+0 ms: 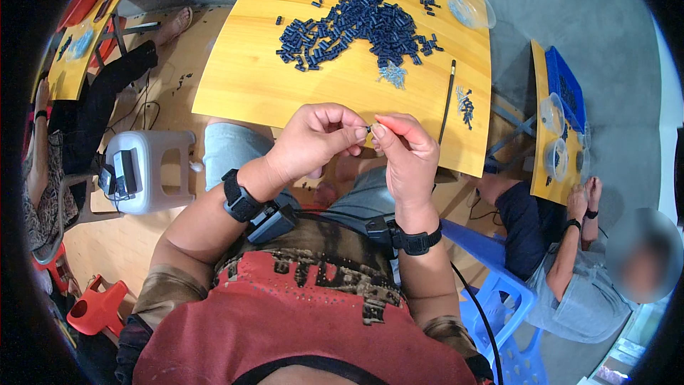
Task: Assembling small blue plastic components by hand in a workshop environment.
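Over my lap, at the near edge of the yellow table (235, 93), my two hands meet fingertip to fingertip. My left hand (317, 135) is closed in a pinch on a small black piece (369, 129). On its other side, my right hand (410, 153) pinches thumb against forefinger; whatever sits between them is too small to make out. Beyond my hands lies a big heap of short black cylindrical pieces (374, 21), with a little pile of thin silver pins (392, 76) at its near side.
A black rod (447, 103) lies right of my hands, beside a cluster of black pieces with silver pins (465, 108). A clear bowl (470, 7) stands far right. A grey stool (146, 178) is at left, a blue chair (499, 292) at right. Other people sit at both sides.
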Action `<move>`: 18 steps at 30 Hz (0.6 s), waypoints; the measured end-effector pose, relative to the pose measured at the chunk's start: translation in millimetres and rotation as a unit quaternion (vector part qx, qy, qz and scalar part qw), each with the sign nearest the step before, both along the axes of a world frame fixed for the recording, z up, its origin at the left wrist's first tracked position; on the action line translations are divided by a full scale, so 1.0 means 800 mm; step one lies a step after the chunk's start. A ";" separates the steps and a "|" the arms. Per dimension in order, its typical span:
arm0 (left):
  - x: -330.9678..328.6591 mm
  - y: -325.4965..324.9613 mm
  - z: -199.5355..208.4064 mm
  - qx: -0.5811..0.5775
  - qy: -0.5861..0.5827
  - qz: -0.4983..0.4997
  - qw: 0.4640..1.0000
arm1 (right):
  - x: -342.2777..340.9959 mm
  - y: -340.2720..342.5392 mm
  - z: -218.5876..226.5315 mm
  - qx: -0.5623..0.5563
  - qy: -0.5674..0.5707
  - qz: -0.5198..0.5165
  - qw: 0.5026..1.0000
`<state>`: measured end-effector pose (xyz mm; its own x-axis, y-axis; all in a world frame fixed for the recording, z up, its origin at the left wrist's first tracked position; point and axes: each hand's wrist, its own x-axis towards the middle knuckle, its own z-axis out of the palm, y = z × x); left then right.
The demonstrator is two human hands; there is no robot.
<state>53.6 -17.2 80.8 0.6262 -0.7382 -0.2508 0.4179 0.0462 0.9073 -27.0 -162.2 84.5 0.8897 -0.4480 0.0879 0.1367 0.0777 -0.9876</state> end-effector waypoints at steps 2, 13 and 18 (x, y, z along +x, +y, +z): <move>-0.001 0.001 0.000 -0.003 0.004 0.005 1.000 | 0.001 0.001 -0.001 -0.014 -0.006 -0.002 1.000; -0.001 0.003 0.000 0.006 0.011 0.014 1.000 | 0.008 0.004 -0.013 -0.026 -0.025 -0.002 0.999; 0.001 0.004 -0.003 -0.061 0.127 0.012 0.990 | 0.011 -0.004 -0.011 -0.055 -0.023 0.010 0.998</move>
